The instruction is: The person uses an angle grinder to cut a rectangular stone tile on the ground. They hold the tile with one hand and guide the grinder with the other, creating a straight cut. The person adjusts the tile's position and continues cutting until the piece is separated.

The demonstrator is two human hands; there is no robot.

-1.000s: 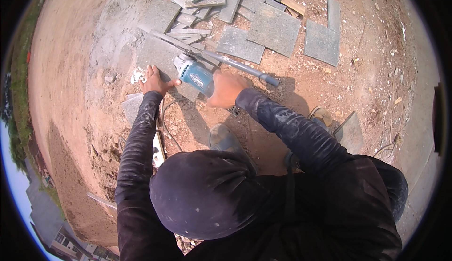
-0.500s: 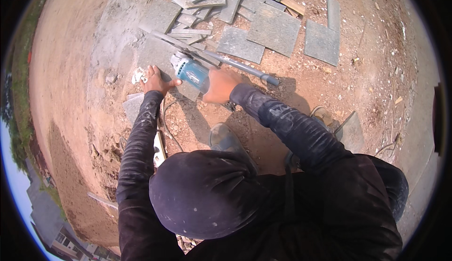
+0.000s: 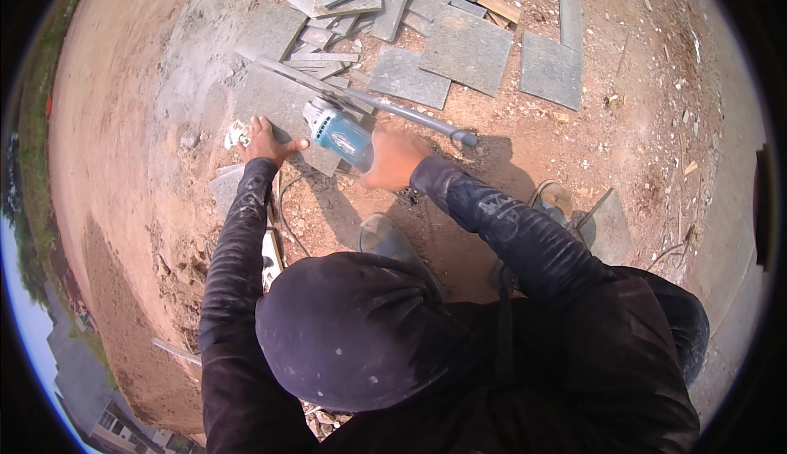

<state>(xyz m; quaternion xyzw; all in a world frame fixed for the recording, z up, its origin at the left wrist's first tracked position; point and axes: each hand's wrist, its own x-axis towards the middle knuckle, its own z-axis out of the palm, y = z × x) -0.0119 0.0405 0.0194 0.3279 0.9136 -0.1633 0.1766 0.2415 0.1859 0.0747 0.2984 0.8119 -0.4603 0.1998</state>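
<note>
My right hand [image 3: 395,159] is wrapped round the body of a teal angle grinder [image 3: 343,137]. Its silver head points away to the left, over a grey stone tile [image 3: 270,93] lying on the ground; the disc cannot be made out. With fingers spread, my left hand [image 3: 269,139] presses down at the tile's near left edge, thumb toward the grinder. Beside those fingers lies a crumpled white scrap [image 3: 236,134]. Just beyond the grinder, a long flat strip [image 3: 288,72] and a grey pipe [image 3: 414,115] slant across the tile.
Several grey stone tiles [image 3: 467,48] are heaped and scattered ahead, some overlapping. Further right lies another tile [image 3: 551,70]. A cord [image 3: 281,200] curves over the dirt near my left forearm. My shoe [image 3: 381,237] is close behind the grinder, and a tile piece [image 3: 605,229] leans near my other foot.
The grinder in my right hand has shifted slightly right and back toward me over the tile. My left hand stays spread in the same place. The whole view has slid a little.
</note>
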